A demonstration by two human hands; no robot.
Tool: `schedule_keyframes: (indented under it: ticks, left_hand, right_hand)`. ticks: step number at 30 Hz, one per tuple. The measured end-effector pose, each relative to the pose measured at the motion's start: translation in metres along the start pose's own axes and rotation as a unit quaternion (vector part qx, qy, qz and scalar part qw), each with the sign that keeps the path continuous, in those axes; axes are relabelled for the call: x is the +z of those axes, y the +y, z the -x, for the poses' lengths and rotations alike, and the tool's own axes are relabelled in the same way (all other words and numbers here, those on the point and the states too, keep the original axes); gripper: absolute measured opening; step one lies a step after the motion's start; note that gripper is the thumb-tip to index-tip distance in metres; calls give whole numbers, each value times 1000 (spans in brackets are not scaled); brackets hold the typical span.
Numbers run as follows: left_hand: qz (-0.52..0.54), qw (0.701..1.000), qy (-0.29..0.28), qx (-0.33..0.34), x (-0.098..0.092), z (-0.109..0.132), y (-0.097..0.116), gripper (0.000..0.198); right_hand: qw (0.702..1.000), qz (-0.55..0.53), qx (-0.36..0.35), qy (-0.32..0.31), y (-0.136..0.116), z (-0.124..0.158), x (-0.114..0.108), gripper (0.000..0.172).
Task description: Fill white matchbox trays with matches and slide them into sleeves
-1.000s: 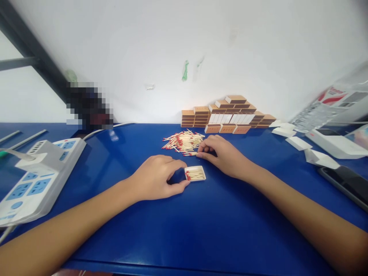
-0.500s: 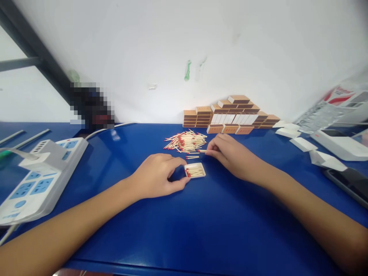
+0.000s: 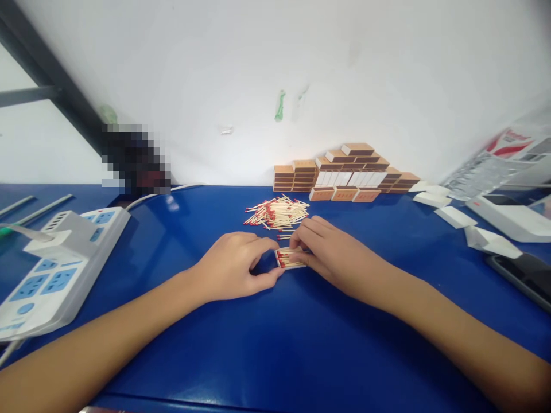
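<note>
A small white matchbox tray (image 3: 282,266) lies on the blue table, partly filled with red-tipped matchsticks. My left hand (image 3: 241,264) grips the tray's left end between thumb and forefinger. Over the tray's right part, my right hand (image 3: 329,252) is closed in a pinch on matchsticks (image 3: 297,257), set lengthwise among the others; the fingers hide how many. Just behind the tray is a loose pile of matchsticks (image 3: 278,213), with a few single ones (image 3: 284,236) lying in front of it.
Stacked matchboxes (image 3: 353,163) stand against the wall. To the left sits a white power strip (image 3: 60,272) with a plugged-in adapter. On the right are folded white papers (image 3: 456,217), a phone (image 3: 523,275), a white device (image 3: 508,218) and a lying water bottle (image 3: 486,163).
My right hand has moved from the edge of the match pile toward me and left, bringing matchsticks over the tray. My left hand stays on the tray.
</note>
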State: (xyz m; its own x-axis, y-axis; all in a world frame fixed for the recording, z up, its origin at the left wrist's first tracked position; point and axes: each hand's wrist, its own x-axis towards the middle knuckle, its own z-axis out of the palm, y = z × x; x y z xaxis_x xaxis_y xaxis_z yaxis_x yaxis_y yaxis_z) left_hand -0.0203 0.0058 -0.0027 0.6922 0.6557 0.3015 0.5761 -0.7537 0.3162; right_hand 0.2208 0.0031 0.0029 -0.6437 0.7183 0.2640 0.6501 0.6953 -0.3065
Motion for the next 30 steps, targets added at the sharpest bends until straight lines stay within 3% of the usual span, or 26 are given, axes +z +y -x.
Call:
schedule_keyframes:
  ticks: [4,10,14,23,30]
  left_hand:
    - [-2,1000,1,-4,0,0,0,28]
    - [-4,1000,-1,-3,-1,0,-1,29]
    - [-3,1000,0,-7,-1,1,-1,29]
    - [-5,1000,6,5,-1,0,1,27]
    - [-4,1000,6,9,-2,1,1,25]
  right_hand:
    - [999,-27,21,-6,7,5,-8,9]
    - [996,-16,70,-54,20,12,-20,15]
    - [995,-20,59,-81,20,12,-19,15]
    - [999,-11,28,-38,11,11,-12,12]
    - [999,-28,20,-39,7,6,-7,15]
